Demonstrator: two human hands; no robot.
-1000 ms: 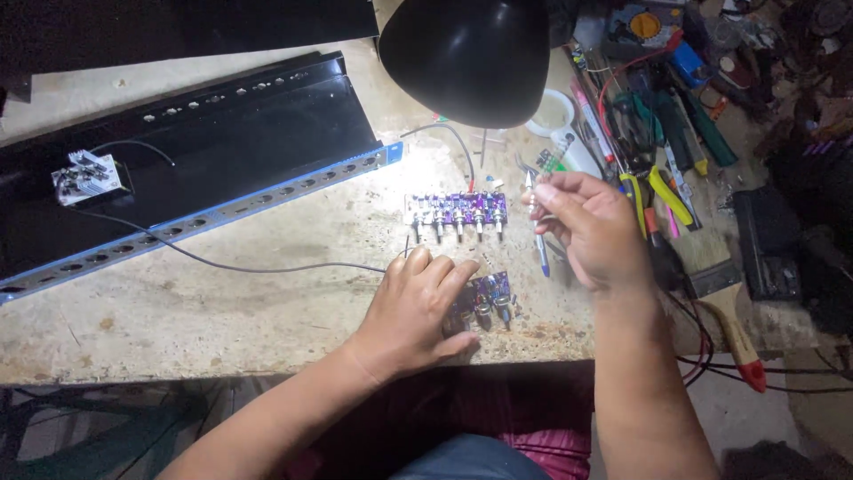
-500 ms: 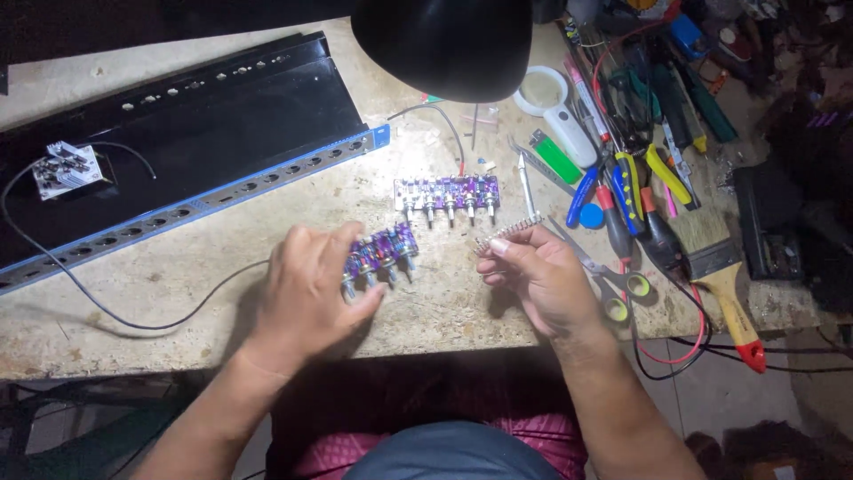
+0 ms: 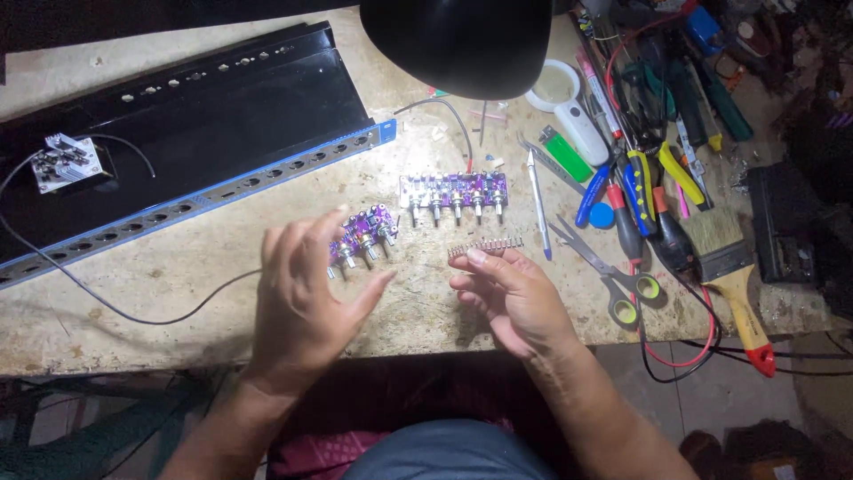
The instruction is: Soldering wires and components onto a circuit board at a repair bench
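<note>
right hand [image 3: 514,298] pinches a short strip of metal header pins [image 3: 485,245] between thumb and fingertips, held just above the pale speckled stone worktop [image 3: 178,293], near its front edge. left hand [image 3: 306,293] is open, fingers loosely spread, hovering over the small purple circuit board with silver knobs [image 3: 362,235], apparently not gripping it; contact hard to tell. a longer purple circuit board with a row of potentiometers [image 3: 454,192] lies just behind the pin strip, under the black dome lamp shade [image 3: 458,43]. long black metal rack chassis with blue perforated front rail [image 3: 191,133] sits at left, a thin black wire [image 3: 133,311] trailing from it across the top. right side is cluttered: silver scissors [image 3: 604,262], wooden-handled paintbrush with red tip [image 3: 733,276], white magnifier [image 3: 569,107], screwdrivers. risks, as i judge them: the pin strip is thin and held only at one end, so it could bend or slip and drop off the near edge; the left hand's sweep could knock the small board or snag the wire. versus half a second ago: the left hand was resting on the small board, now it's lifted and spread with the board uncovered; the right hand holds the pins in much the same spot.
</note>
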